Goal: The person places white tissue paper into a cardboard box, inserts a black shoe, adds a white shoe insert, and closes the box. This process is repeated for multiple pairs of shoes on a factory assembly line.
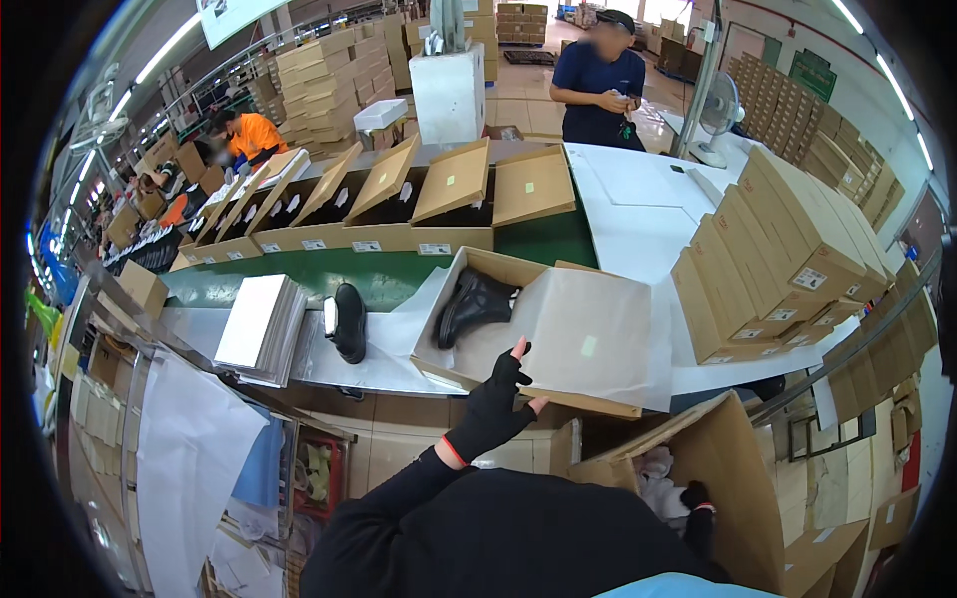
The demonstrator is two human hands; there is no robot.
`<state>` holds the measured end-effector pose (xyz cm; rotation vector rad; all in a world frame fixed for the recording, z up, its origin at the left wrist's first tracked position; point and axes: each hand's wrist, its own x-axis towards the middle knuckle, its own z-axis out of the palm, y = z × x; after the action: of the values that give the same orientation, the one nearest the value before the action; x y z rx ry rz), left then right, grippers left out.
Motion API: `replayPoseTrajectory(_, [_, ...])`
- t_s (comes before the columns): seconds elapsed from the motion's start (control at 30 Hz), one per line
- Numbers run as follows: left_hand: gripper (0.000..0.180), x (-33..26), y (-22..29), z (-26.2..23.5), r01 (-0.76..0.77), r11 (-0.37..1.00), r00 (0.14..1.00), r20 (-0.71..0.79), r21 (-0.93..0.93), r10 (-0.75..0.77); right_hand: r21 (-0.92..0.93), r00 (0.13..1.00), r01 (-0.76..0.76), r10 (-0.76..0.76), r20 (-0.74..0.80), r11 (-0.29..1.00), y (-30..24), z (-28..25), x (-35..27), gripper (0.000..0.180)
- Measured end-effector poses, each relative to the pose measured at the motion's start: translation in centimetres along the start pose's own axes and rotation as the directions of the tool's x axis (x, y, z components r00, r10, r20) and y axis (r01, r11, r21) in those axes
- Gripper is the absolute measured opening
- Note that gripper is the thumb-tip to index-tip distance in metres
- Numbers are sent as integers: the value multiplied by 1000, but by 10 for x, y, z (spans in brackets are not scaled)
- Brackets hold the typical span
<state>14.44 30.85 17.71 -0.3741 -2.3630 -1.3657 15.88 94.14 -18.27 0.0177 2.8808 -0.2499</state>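
Observation:
My left hand (491, 407), in a black glove with bare fingertips, is over the near edge of an open shoe box (447, 371). Its index finger and thumb are stretched apart, with nothing between them. A black ankle boot (477, 307) lies in the box, and pale tissue paper (590, 334) spreads over its right side. Another black boot (349, 324) is on the table to the left. My right hand (696, 495) reaches into a large carton (733, 453) at lower right, against white crumpled wads (658, 481). Its fingers are mostly hidden.
Open shoe boxes (384, 237) line the green conveyor (299, 277) behind. White sheets (261, 324) are stacked at left, closed shoe boxes (763, 264) at right. A person in dark blue (598, 80) stands across the table; another in orange (257, 138) is at far left.

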Motion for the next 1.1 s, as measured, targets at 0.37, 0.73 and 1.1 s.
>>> replayPoseTrajectory(0.37, [79, 26, -57, -73, 106, 766, 896, -273, -634, -350, 432, 655, 197, 210, -726, 880, -237, -320, -44, 43])
replayPoseTrajectory(0.73, [86, 44, -166, -191, 110, 862, 911, -296, -495, -287, 784, 885, 465, -256, -390, 412, -669, -273, 24, 35])
replayPoseTrajectory(1.1, [101, 43, -208, -228, 75, 965, 997, 32, -250, -69, 789, 881, 432, -392, -265, 437, -773, -247, 59, 36])
